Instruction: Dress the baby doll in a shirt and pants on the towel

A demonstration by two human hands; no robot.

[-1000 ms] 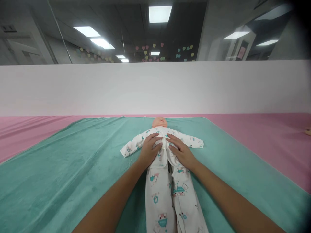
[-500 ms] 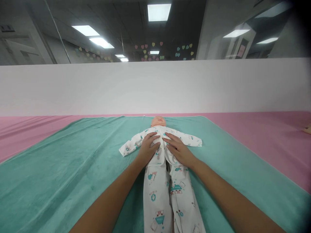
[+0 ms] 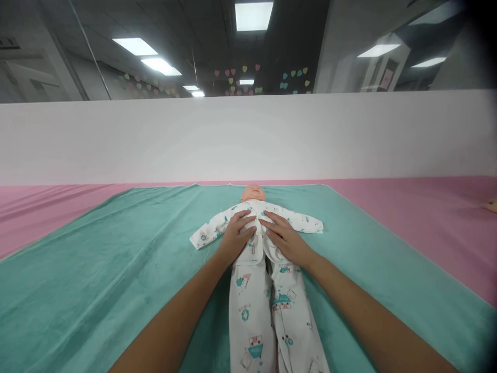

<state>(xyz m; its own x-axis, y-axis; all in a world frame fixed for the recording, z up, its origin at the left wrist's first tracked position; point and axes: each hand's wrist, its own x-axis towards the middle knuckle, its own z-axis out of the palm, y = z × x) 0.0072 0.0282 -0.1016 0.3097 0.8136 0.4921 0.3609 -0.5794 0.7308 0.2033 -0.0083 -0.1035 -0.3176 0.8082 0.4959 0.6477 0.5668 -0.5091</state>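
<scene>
White printed jacket (image 3: 253, 255) and trousers (image 3: 250, 300) are already on the doll (image 3: 253, 193), lying face up on the green blanket (image 3: 116, 259); only the jacket's lower front stands parted. Left hand (image 3: 234, 239) and right hand (image 3: 290, 243) rest flat on the jacket, fingers slightly apart, gripping nothing; whether any fastening remains, I cannot tell

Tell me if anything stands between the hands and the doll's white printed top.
Nothing visible does: the left hand and the right hand both rest directly on the white printed top, one on either side of its front opening.
</scene>
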